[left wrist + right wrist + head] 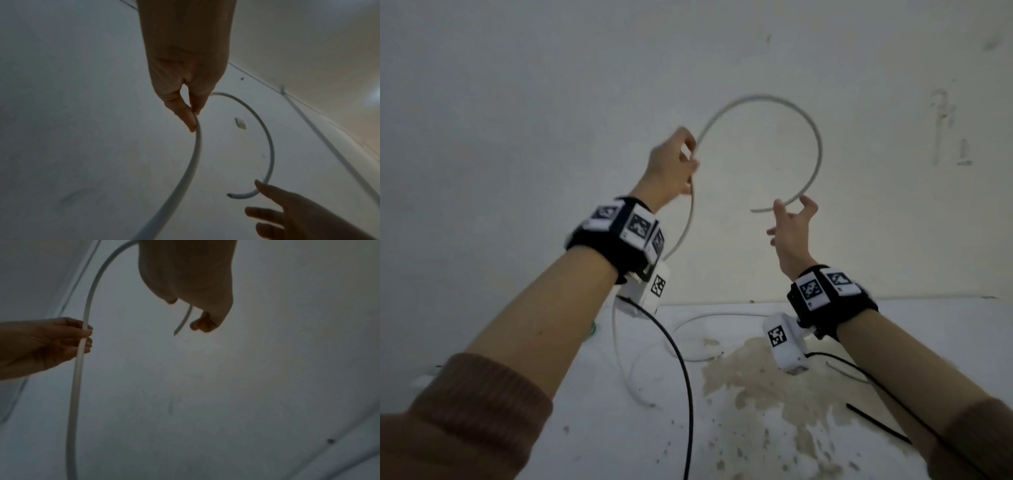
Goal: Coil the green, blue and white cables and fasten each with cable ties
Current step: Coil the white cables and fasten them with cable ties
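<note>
I hold the white cable point(819, 150) up in front of a white wall, bent into an open loop. My left hand point(690, 154) pinches it at the loop's left side between thumb and fingers. My right hand point(792, 205) holds it between thumb and forefinger just short of the free end point(754, 210), with the other fingers spread. Below the left hand the cable hangs down to the table and lies there in loose curves point(688, 358). The left wrist view shows the left hand point(193, 116), the cable point(272, 146) and the right hand point(261, 188). The right wrist view shows the cable point(79, 361).
A black cable tie point(876, 425) lies on the stained white table point(756, 428) at the right. A bit of green cable point(593, 329) peeks out behind my left forearm. Black camera leads hang from both wrists.
</note>
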